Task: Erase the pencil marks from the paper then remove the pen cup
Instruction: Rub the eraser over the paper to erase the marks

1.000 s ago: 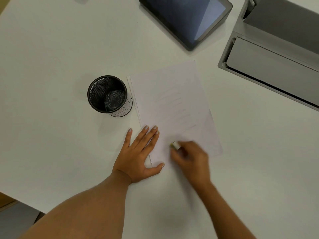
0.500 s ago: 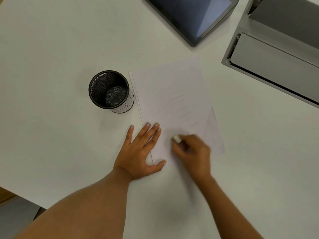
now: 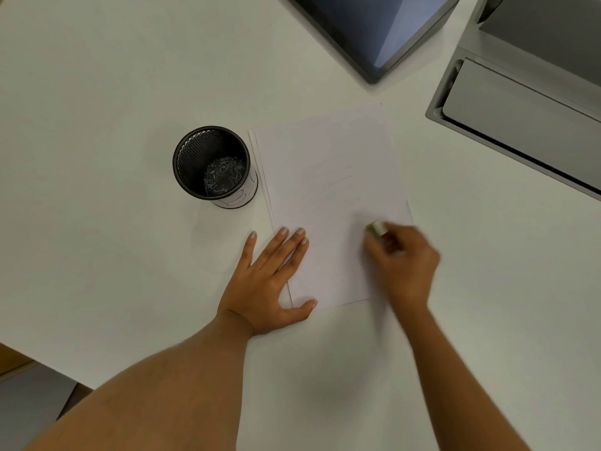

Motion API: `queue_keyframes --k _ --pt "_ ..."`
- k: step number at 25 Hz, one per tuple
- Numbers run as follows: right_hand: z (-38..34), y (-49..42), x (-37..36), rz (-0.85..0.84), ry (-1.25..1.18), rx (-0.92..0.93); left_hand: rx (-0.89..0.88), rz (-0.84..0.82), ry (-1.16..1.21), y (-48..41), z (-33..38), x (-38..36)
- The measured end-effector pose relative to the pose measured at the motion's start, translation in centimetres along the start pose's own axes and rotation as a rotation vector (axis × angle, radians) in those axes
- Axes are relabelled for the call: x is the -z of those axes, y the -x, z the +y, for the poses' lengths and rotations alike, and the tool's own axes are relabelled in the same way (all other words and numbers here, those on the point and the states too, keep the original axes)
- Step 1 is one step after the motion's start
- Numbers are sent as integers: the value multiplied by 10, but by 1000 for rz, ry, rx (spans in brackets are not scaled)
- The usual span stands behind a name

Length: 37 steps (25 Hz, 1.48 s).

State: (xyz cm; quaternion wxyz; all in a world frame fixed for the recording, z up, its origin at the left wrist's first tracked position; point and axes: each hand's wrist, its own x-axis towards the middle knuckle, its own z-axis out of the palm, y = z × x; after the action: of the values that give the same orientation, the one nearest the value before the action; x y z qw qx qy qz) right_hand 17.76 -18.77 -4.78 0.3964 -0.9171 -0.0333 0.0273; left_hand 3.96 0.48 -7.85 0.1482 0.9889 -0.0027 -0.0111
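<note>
A: We're looking straight down on the white surface (image 3: pixel 97 76), and the paper (image 3: pixel 328 164) lies near the middle, a thin stack by the look of its left edge, with faint pencil marks (image 3: pixel 328 180) across the upper half.

B: The left hand (image 3: pixel 266 278) is flat on it, palm down, fingers (image 3: pixel 289 245) spread and released, gripping nothing. They cover the sheet's lower left corner, with the thumb along the bottom edge.

A: And the right hand (image 3: pixel 403 258) is over the lower right part of the sheet, blurred, its fingers pinched around a small white eraser (image 3: pixel 377 228) with a touch of green at one end. The eraser tip meets the page just below the marks.

B: The pen cup (image 3: pixel 213 166), black mesh, stands upright just beside the paper's left edge. Whether it touches the sheet, I cannot tell. Something pale and tangled sits at its bottom, too small to make out.

A: At the far edge, a dark tablet (image 3: pixel 374 27) lies at an angle, well apart from the paper, and a grey tray (image 3: pixel 520 109) fills the upper right corner.
</note>
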Motion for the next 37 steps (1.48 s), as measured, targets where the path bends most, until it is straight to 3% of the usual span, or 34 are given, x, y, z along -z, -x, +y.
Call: queue_keyframes --k 3,6,8,12,14,17,19,21,24,26,31,33,35,37 --pt "2 -8 3 22 -6 -44 -3 6 -3 0 1 -1" --pt "-17 62 -17 -319 -63 143 -16 3 -13 0 -1 -2" --pt "-16 75 -18 -393 -60 246 -19 -5 -13 0 -1 -2" --pt "8 2 4 8 66 114 -5 12 -7 0 1 -1" --pt "16 -13 11 98 50 17 -6 10 -8 1 1 -1" --pt "0 25 -7 56 -75 -68 -3 17 0 0 1 -1" --pt "-11 65 -19 -117 -126 14 -6 28 4 0 1 -1" --pt "-8 76 -15 -176 -96 109 -10 28 9 1 0 -1" --pt "13 43 6 56 -48 -45 -7 26 7 0 0 -1" --pt "15 43 9 115 -37 -100 -7 23 9 1 0 -1" --pt "1 105 -14 -151 23 158 -14 39 9 1 0 -2" --pt "16 87 0 -2 56 70 -12 34 14 2 0 -2" --pt "30 58 20 181 34 -142 -11 39 15 1 0 -2" --pt "33 50 28 239 24 -230 -11 40 19 2 0 -2"
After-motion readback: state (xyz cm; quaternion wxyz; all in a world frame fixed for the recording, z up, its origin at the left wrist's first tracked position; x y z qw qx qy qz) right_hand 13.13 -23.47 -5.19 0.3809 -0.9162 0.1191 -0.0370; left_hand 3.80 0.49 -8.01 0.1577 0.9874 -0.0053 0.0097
